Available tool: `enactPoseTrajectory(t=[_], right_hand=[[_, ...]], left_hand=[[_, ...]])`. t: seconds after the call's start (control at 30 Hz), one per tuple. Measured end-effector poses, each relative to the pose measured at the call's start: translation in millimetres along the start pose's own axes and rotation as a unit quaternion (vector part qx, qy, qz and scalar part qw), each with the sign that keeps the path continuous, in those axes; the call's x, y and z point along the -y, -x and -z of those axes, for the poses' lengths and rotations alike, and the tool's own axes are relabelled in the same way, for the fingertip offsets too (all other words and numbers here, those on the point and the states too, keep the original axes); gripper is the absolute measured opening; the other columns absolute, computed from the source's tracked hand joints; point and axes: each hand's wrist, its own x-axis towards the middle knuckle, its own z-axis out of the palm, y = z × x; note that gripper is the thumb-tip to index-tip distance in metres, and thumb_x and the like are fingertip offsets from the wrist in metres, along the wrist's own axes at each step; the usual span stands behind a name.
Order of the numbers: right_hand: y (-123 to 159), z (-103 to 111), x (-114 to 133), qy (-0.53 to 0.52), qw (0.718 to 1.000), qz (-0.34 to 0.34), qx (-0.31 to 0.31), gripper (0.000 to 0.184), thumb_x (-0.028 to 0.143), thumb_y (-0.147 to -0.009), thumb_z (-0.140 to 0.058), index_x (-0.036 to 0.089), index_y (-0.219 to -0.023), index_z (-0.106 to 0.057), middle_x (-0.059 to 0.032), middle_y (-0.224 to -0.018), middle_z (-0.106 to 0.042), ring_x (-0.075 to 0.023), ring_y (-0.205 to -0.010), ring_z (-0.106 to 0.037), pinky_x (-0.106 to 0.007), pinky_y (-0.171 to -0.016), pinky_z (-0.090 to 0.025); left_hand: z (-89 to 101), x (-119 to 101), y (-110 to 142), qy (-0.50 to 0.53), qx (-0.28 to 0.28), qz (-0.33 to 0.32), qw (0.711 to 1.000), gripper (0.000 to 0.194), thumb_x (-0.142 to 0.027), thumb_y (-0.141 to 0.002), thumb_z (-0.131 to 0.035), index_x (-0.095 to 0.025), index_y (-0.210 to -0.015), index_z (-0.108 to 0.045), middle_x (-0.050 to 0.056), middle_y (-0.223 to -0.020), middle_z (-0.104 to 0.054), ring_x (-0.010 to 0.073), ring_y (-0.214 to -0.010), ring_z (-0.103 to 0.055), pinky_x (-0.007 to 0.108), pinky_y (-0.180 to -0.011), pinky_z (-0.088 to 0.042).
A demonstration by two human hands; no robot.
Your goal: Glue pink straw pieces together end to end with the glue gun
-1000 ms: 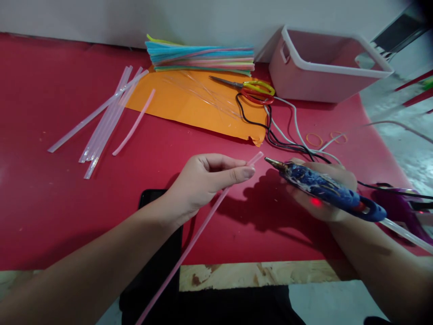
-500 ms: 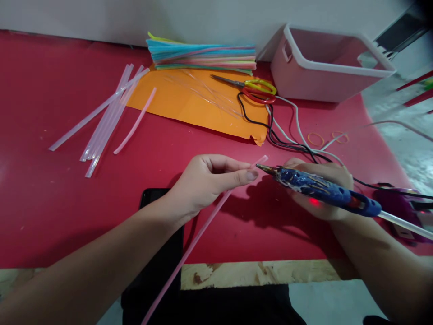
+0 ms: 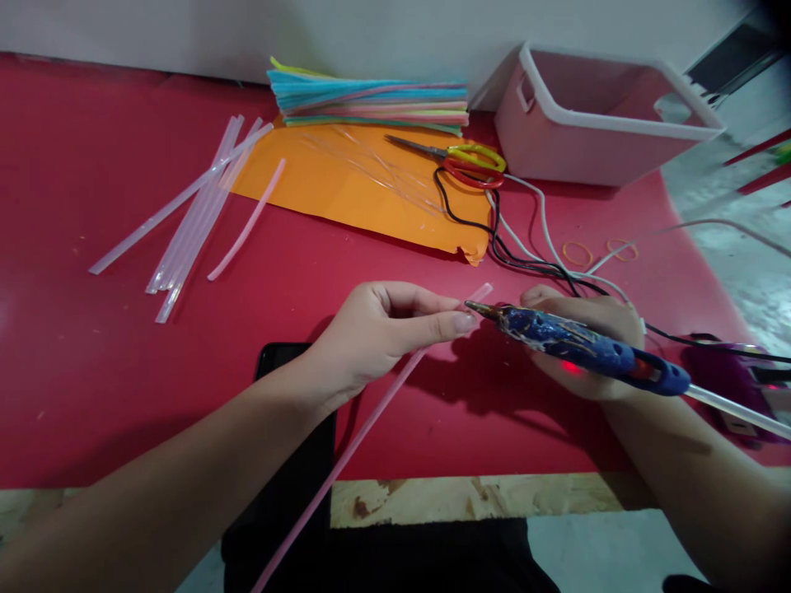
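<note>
My left hand point(image 3: 395, 333) pinches a long pink plastic tube point(image 3: 371, 424) near its upper end, between thumb and fingers. The tube slants down toward my lap and leaves the view at the bottom. My right hand point(image 3: 587, 346) is wrapped round a blue glue gun point(image 3: 568, 342), worn and smeared with old glue. A clear glue stick point(image 3: 735, 412) sticks out of the gun's back end, and a red light glows on its underside. The gun's metal nozzle points left and meets the tube beside my left fingertips; whether glue is coming out I cannot tell.
Clear-pink strips point(image 3: 191, 222) and a short pink piece point(image 3: 247, 218) lie at left. Behind are an orange envelope point(image 3: 346, 193), scissors point(image 3: 473, 161), a bundle of coloured tubes point(image 3: 371, 99) and a pink bin point(image 3: 568, 148). Cables point(image 3: 537, 255) run right; a black phone point(image 3: 284, 461) lies under my left forearm.
The glue gun has shifted very slightly left, its nozzle closer in beside my left thumb. My left thumb and the tube's tip have edged slightly right. All else stays in place.
</note>
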Motion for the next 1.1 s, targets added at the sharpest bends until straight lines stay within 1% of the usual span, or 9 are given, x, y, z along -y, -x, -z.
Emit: enactPoseTrajectory(t=[0.1, 0.23, 0.33, 0.43, 0.5, 0.73, 0.93, 1.1], right_hand=[[-3.0, 0.4, 1.7, 0.001, 0.999, 0.035, 0.022, 0.016, 0.014, -0.079, -0.068, 0.027, -0.081, -0.059, 0.0038, -0.062, -0.057, -0.0138, -0.053, -0.051, -0.032, -0.054, -0.046], [-6.5, 1.1, 1.8, 0.017, 0.997, 0.068, 0.013, 0.017, 0.014, -0.078, -0.067, 0.027, -0.086, -0.061, 0.0029, -0.068, -0.063, -0.0146, -0.055, -0.052, -0.035, -0.061, -0.049], [-8.5, 2.5, 1.3, 0.029, 0.996, 0.086, 0.026, 0.016, 0.014, -0.078, -0.067, 0.026, -0.087, -0.060, 0.0022, -0.070, -0.065, -0.0144, -0.057, -0.053, -0.036, -0.063, -0.049], [-9.1, 3.2, 1.3, 0.039, 0.995, 0.087, 0.035, 0.016, 0.015, -0.079, -0.067, 0.026, -0.086, -0.059, 0.0025, -0.070, -0.064, -0.0142, -0.059, -0.055, -0.036, -0.063, -0.048], [-8.5, 2.9, 1.1, 0.051, 0.995, 0.081, 0.028, 0.015, 0.015, -0.080, -0.067, 0.026, -0.086, -0.059, 0.0032, -0.070, -0.064, -0.0137, -0.059, -0.056, -0.036, -0.066, -0.048], [-6.2, 0.1, 0.6, 0.058, 0.995, 0.076, 0.009, 0.013, 0.016, -0.083, -0.067, 0.026, -0.084, -0.058, 0.0050, -0.065, -0.055, -0.0126, -0.055, -0.048, -0.040, -0.072, -0.046], [-6.0, 0.6, 0.7, 0.060, 0.996, 0.069, 0.000, 0.012, 0.018, -0.083, -0.067, 0.026, -0.081, -0.059, 0.0049, -0.065, -0.055, -0.0125, -0.054, -0.049, -0.039, -0.073, -0.045], [-4.6, 3.5, -5.3, 0.050, 0.994, 0.099, 0.012, 0.010, 0.019, -0.083, -0.067, 0.025, -0.081, -0.058, 0.0028, -0.066, -0.056, -0.0134, -0.056, -0.050, -0.040, -0.071, -0.042]], left_hand=[[-0.2, -0.1, 0.0, -0.005, -0.002, 0.001, 1.000, 0.012, -0.027, -0.070, -0.092, -0.022, -0.076, -0.083, 0.001, -0.079, -0.080, 0.0100, -0.072, -0.070, 0.022, -0.073, -0.055], [-0.3, -0.3, 0.2, -0.004, -0.003, 0.003, 1.000, 0.013, -0.028, -0.069, -0.092, -0.022, -0.075, -0.083, 0.001, -0.078, -0.080, 0.0104, -0.072, -0.069, 0.023, -0.072, -0.055], [0.4, 0.2, -0.2, -0.008, -0.002, -0.003, 1.000, 0.012, -0.028, -0.070, -0.092, -0.022, -0.076, -0.083, 0.001, -0.080, -0.080, 0.0106, -0.074, -0.070, 0.022, -0.073, -0.054], [1.0, 0.6, -0.6, -0.017, -0.004, -0.003, 1.000, 0.015, -0.029, -0.069, -0.092, -0.021, -0.078, -0.083, 0.002, -0.082, -0.080, 0.0120, -0.076, -0.070, 0.024, -0.073, -0.055], [1.1, 0.6, -0.6, -0.021, -0.005, -0.003, 1.000, 0.017, -0.031, -0.069, -0.092, -0.020, -0.078, -0.083, 0.003, -0.082, -0.080, 0.0127, -0.076, -0.070, 0.025, -0.074, -0.055], [0.5, 0.5, -0.4, -0.004, 0.003, 0.002, 1.000, 0.014, -0.029, -0.069, -0.092, -0.022, -0.077, -0.083, 0.002, -0.083, -0.081, 0.0116, -0.077, -0.070, 0.025, -0.079, -0.055], [0.2, 0.8, 0.1, -0.001, -0.003, 0.000, 1.000, 0.014, -0.028, -0.069, -0.092, -0.021, -0.076, -0.082, 0.002, -0.084, -0.080, 0.0121, -0.079, -0.071, 0.027, -0.083, -0.056], [-0.3, -0.2, 1.3, -0.020, -0.010, 0.002, 1.000, 0.017, -0.032, -0.069, -0.092, -0.020, -0.076, -0.082, 0.003, -0.082, -0.079, 0.0134, -0.078, -0.071, 0.028, -0.082, -0.056]])
